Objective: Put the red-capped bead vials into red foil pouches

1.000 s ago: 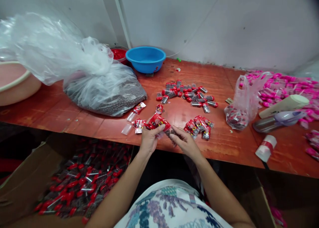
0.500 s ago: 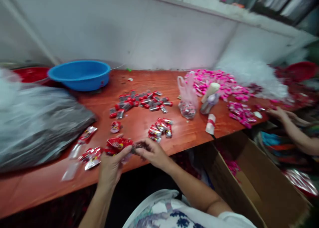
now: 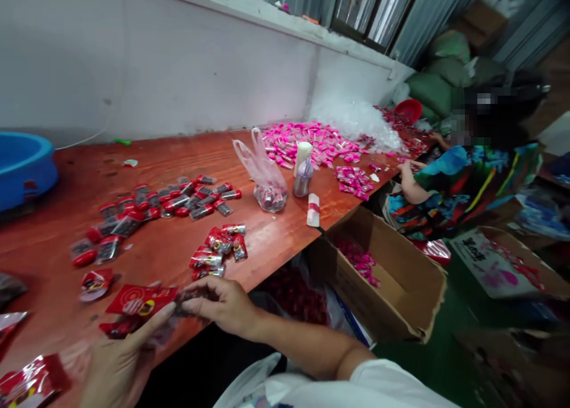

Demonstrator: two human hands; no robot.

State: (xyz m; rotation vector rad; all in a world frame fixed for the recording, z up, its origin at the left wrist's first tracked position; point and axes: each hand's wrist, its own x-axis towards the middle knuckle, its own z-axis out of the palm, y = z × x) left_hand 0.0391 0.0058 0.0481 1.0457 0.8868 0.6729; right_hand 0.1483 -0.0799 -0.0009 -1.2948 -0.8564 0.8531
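Note:
My left hand (image 3: 118,354) is at the lower left, its thumb pressed along a red printed packet (image 3: 140,301) with a clear plastic part. Close against the packet's right end, my right hand (image 3: 227,307) pinches a small dark clump (image 3: 192,299) too blurred to name. Just behind the packet lies a small red printed piece (image 3: 95,283). Farther back on the table is a loose group of clear tubes with red caps and dark contents (image 3: 180,200). Several filled red packets (image 3: 218,247) are piled beyond my right hand. More red packets (image 3: 33,381) sit left of my left hand.
A blue basin (image 3: 27,170) stands at the left. Behind are a tied plastic bag (image 3: 269,188), a bottle (image 3: 303,179), a white-and-red roll (image 3: 313,211) and a pink heap (image 3: 312,141). An open carton (image 3: 401,289) stands below the table edge. Another person (image 3: 463,182) works at the right.
The view has swung to the right, so the table's things sit farther left and more of the other person shows. Both my hands stay together at the red packet.

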